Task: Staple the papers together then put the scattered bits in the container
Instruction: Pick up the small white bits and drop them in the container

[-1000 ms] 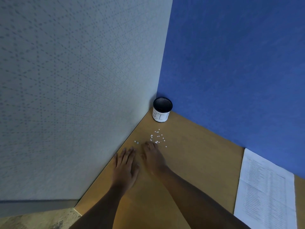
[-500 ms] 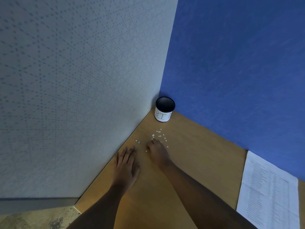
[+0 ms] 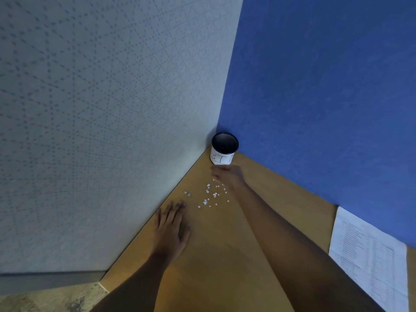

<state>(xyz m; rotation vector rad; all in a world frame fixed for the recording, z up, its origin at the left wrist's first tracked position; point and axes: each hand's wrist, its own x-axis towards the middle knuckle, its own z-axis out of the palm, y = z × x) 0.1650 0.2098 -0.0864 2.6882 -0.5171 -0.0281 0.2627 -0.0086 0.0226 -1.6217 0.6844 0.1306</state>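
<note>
The corner's boxed in by a grey dotted partition [image 3: 101, 109] filling the left of the frame and a blue panel [image 3: 326, 86] on the right. A strip of speckled floor [image 3: 45, 298] peeks out at the lower left. Printed papers [image 3: 371, 255] lie flat at the lower right edge of the wooden bench [image 3: 213, 255], well apart from everything else and partly cut off by the frame. The container [image 3: 224, 149] stands upright, tucked into the corner just right of centre. It's a round black mesh cup with a white label round its lower part and handwritten black letters on it. The scattered bits [image 3: 211, 194] are tiny white specks strewn loosely on the bench between the container and the left hand [image 3: 171, 228], with a couple of strays off to the left near the partition. The left hand lies palm down on the bench, fingers straight and slightly spread, tips just short of the nearest bits. The right hand [image 3: 227, 176] is stretched out just in front of the container's base, over the far end of the scatter, forearm running along the right side of it. It's blurry, so I honestly can't tell if its fingers are pinching anything or just loose.
</note>
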